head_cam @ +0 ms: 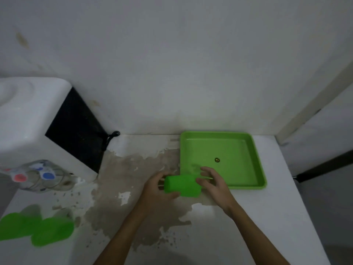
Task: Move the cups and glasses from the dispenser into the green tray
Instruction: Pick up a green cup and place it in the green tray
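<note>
At far left I see two blurred green plastic cups (36, 227) on the white tabletop (267, 217), with clear glasses (41, 176) showing red and blue marks behind them, under the white, rounded dispenser (34, 119) with its black side panel. The tabletop's paint is peeled mid-surface, baring rough grey-brown patches. My left hand (156, 190) wraps a smooth cylindrical green cup (181, 185), held on its side just above the tabletop. My right hand (214, 182) is spread open, fingertips touching the cup's other end. Just right, the square glossy green tray (259, 169) lies flat, a small dark dot inside it.
</note>
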Tool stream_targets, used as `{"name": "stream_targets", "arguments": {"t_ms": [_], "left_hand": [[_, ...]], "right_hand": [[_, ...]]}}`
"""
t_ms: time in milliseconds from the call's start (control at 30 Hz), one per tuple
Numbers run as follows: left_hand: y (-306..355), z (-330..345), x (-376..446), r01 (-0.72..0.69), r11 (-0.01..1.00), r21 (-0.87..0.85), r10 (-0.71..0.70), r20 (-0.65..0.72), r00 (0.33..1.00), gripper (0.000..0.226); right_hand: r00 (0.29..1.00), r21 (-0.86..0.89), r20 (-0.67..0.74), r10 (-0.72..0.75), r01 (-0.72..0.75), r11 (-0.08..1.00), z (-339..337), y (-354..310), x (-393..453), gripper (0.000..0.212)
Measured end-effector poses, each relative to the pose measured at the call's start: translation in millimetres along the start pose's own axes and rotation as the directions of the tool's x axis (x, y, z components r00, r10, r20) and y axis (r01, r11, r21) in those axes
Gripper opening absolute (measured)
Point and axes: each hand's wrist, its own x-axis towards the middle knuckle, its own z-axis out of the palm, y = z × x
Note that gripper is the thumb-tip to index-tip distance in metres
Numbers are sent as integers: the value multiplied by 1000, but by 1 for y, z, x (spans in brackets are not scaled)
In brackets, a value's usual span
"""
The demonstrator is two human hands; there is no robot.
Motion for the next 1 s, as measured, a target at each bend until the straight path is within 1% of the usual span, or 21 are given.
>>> {"name": "stream_targets", "arguments": {"t_ms": [100,200,300,400,567,733,833,900,1000], "left_hand": [[12,18,27,-41,991,124,37,28,999,59],[22,38,53,-44,973,227,36,39,999,62],[29,60,75,-52,933,356,41,40,998,64],[30,76,89,-32,897,441,-2,75,997,65],[22,93,93,-20,827,561,-90,168,982,70],[15,99,94,-12,824,567,-107,175,979,74],[14,99,91,-3,841,541,-113,182,977,86],[15,94,85,7,865,502,-100,158,982,91],[12,81,70,3,904,427,-55,109,992,84]], "right_hand": [[997,24,-77,31,-29,999,-22,10,13,40],[989,55,-144,29,-21,998,-41,19,25,38],[975,98,-219,44,-23,995,-56,27,39,35],[964,124,-260,48,-16,992,-65,34,50,31],[960,146,-270,71,-32,989,-68,43,62,29],[956,121,-284,70,-36,992,-64,46,61,29],[961,95,-274,47,-22,995,-61,41,58,30],[962,72,-274,18,2,997,-57,34,54,26],[954,44,-295,-50,66,997,-48,21,47,15]]}}
